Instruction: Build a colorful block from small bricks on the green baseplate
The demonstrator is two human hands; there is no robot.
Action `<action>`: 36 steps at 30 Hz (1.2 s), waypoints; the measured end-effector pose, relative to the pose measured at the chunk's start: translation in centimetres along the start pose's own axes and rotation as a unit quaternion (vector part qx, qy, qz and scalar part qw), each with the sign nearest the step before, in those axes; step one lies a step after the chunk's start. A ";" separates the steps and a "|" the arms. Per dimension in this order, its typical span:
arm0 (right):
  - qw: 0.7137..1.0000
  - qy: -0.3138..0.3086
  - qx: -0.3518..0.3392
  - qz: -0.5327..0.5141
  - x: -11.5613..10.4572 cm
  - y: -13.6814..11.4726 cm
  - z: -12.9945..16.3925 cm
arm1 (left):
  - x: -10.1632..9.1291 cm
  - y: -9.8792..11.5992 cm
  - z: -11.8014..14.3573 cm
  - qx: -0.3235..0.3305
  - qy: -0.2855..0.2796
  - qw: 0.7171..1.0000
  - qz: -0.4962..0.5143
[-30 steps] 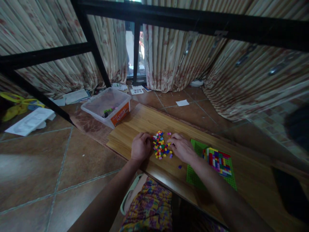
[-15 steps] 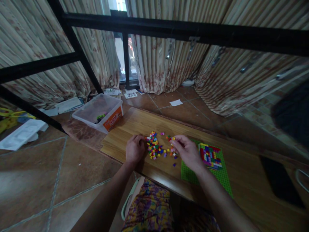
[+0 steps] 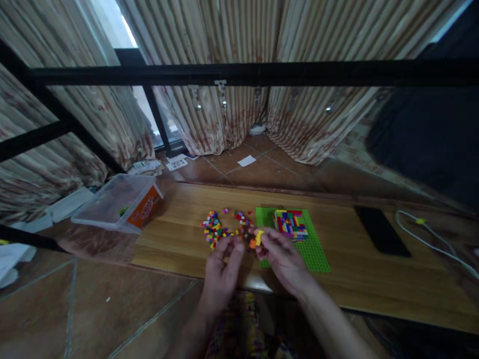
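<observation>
A heap of small coloured bricks [image 3: 220, 228] lies on the wooden board [image 3: 348, 269]. Right of it sits a green baseplate [image 3: 314, 252] with a block of many-coloured bricks [image 3: 290, 223] built on its far part. My right hand [image 3: 281, 255] is raised over the board's near edge, its fingertips pinching a yellow brick [image 3: 259, 236] with an orange one beside it. My left hand [image 3: 221, 271] hovers just left of it, fingers apart and curled, holding nothing that I can see.
A clear plastic tub [image 3: 119, 203] with an orange label stands at the board's left end. A black phone [image 3: 380, 231] and a white cable [image 3: 430, 239] lie on the right. A black metal frame [image 3: 239, 74] crosses overhead. Curtains, papers and tiled floor lie beyond.
Both hands have lifted off the brick heap and drawn back toward me. My right hand now holds a yellow brick. The view has swung to the right.
</observation>
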State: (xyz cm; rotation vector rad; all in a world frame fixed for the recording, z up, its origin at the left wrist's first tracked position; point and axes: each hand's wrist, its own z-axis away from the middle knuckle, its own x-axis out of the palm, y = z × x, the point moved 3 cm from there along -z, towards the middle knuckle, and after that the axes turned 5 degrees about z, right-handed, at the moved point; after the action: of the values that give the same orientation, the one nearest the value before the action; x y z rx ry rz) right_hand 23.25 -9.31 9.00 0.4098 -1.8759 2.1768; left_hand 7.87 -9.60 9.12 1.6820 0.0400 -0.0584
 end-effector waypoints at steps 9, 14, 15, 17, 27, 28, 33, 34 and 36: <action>0.990 0.033 -0.049 0.129 -2.0 -1.0 3.8 | 4.4 0.7 1.8 -0.128 -0.133 0.980 0.078; 0.995 -0.002 -0.021 0.099 -4.2 -1.1 5.3 | 5.1 0.8 2.8 -0.191 -0.176 0.961 0.097; 0.995 0.008 -0.019 0.093 -4.8 -1.0 5.5 | 5.3 0.8 2.9 -0.201 -0.176 0.959 0.097; 0.996 0.054 -0.021 0.075 -6.4 -0.9 5.7 | 5.4 0.8 2.9 -0.219 -0.164 0.958 0.091; 0.953 0.254 -0.103 0.131 -16.2 -1.5 0.1 | 4.7 -1.3 0.9 -0.220 -0.083 0.972 0.014; 0.948 0.250 -0.111 0.163 -16.6 -1.7 -0.8 | 4.8 -1.6 0.7 -0.219 -0.080 0.972 0.009; 0.922 0.234 -0.163 0.263 -16.6 -2.2 -4.2 | 5.1 -2.7 0.4 -0.194 -0.093 0.976 -0.022; 0.920 0.223 -0.170 0.273 -16.4 -2.1 -4.7 | 5.0 -2.9 0.5 -0.190 -0.096 0.977 -0.028; 0.916 0.202 -0.181 0.295 -16.2 -2.1 -5.6 | 4.9 -3.5 0.6 -0.189 -0.099 0.976 -0.035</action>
State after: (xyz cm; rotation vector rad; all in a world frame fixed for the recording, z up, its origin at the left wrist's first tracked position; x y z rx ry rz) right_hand 38.78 -3.46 4.30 -0.7097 -2.2607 1.9245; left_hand 12.49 -9.83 5.32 1.2871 -0.0382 -0.2566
